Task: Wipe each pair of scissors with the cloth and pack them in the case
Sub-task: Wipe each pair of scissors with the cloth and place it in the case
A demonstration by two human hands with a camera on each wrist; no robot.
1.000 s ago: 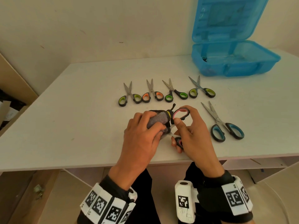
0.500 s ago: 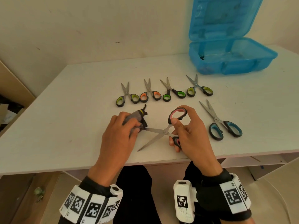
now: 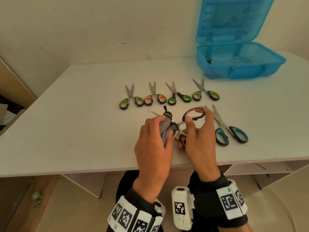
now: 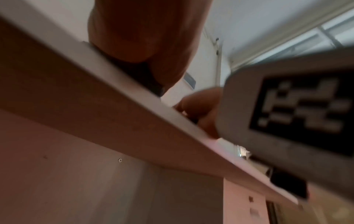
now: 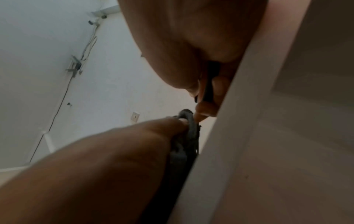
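Note:
My right hand (image 3: 195,129) holds the pink-handled scissors (image 3: 194,114) by both black loops, above the table's front part. Their blades are spread and mostly wrapped in the grey cloth (image 3: 165,128), which my left hand (image 3: 153,136) grips; one blade tip (image 3: 154,113) pokes out at the far left. In the right wrist view the cloth (image 5: 184,145) is bunched under my left thumb, close to the right hand's fingers (image 5: 216,91). The open blue case (image 3: 239,64) stands at the back right. The left wrist view shows only the table's edge (image 4: 134,109) and both hands from below.
A row of small scissors lies behind my hands: green-handled (image 3: 132,99), orange-handled (image 3: 155,97), green-handled (image 3: 178,97) and yellow-green-handled (image 3: 205,92). Larger blue-handled scissors (image 3: 230,131) lie just right of my right hand. A wall rises behind the white table (image 3: 66,123).
My left hand with the cloth slid out left to the blade tips, then came back right along the blades toward the pivot. The right hand kept holding the handles.

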